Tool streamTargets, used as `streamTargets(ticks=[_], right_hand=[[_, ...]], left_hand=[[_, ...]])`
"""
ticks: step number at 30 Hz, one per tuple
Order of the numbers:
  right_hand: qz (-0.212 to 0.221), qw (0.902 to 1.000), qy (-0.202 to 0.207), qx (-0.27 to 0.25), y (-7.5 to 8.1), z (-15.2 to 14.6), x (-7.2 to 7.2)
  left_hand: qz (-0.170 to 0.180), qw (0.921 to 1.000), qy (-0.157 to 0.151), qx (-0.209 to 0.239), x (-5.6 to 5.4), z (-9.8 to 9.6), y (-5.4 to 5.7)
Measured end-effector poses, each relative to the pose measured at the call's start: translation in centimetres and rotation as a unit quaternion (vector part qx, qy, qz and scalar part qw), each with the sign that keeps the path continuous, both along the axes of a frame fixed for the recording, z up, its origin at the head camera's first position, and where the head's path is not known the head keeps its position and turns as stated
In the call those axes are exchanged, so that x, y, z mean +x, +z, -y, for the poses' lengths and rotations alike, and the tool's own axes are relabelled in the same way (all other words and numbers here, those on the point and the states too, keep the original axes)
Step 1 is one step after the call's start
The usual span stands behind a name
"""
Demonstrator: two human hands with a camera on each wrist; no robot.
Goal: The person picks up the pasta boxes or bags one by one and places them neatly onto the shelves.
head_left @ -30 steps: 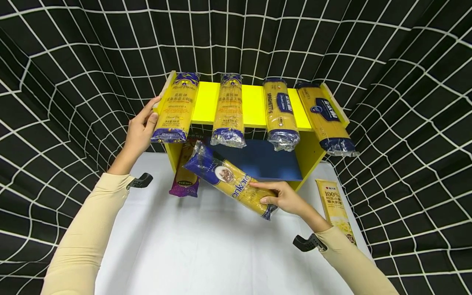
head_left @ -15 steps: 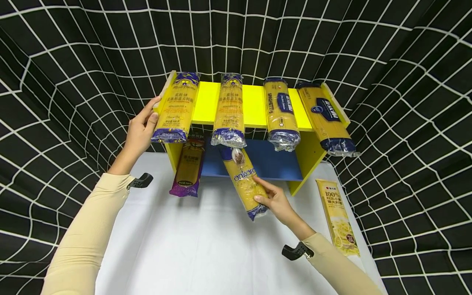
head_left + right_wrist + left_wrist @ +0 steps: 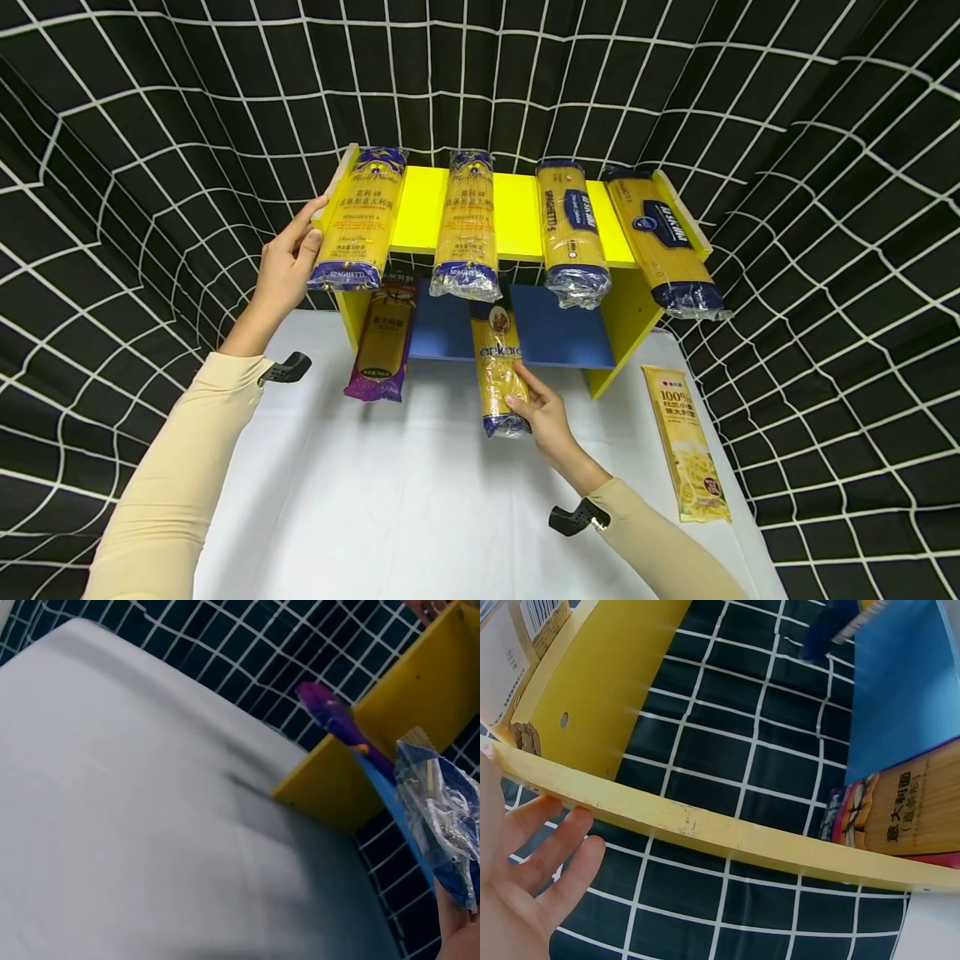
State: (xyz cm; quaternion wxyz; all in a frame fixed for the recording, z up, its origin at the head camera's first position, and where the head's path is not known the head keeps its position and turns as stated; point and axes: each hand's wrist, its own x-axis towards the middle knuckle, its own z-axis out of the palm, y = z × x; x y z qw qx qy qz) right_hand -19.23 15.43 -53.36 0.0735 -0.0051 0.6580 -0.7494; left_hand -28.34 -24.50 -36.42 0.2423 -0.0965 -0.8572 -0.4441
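My right hand (image 3: 546, 421) pinches the near end of an "ankara" spaghetti pack (image 3: 495, 350), whose far end is on the lower level of the shelf. In the right wrist view, the pack's crinkled blue end (image 3: 450, 825) partly covers that hand. My left hand (image 3: 281, 267) grips the front of the yellow shelf's left side panel (image 3: 690, 821), with fingers (image 3: 566, 859) along its outer face. A purple spaghetti pack (image 3: 382, 350) lies on the blue lower board (image 3: 562, 329), left of the ankara pack.
Several spaghetti packs, including a Moli pack (image 3: 465, 225) and a dark-blue-labelled pack (image 3: 660, 233), overhang the yellow upper board (image 3: 513, 217). Another pasta pack (image 3: 686, 442) lies on the white table (image 3: 420, 508) at right. Black gridded cloth (image 3: 480, 75) surrounds everything.
My right hand has swung the ankara pack left, from slanted to nearly lengthwise, with its far end now under the upper board. The left hand has stayed on the side panel.
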Motion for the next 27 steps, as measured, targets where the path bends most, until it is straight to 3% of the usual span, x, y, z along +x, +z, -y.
streamTargets(ticks=[10,17,23,27], right_hand=[[0.005,0.9997,-0.025,0.004,-2.1,0.9,0.1],[0.022,0.9991,-0.031,0.019,-2.6,1.2,0.5],[-0.003,0.9992,-0.009,0.04,-2.4,1.1,0.8],[-0.009,0.9987,0.032,0.04,-2.4,0.7,1.1]], left_hand=[[-0.002,1.0,0.001,0.001,0.1,0.1,0.0],[0.0,1.0,-0.001,0.001,0.1,0.1,-0.1],[-0.001,1.0,-0.002,0.002,-0.1,0.1,-0.1],[0.0,1.0,-0.004,0.002,-0.1,0.1,-0.1]])
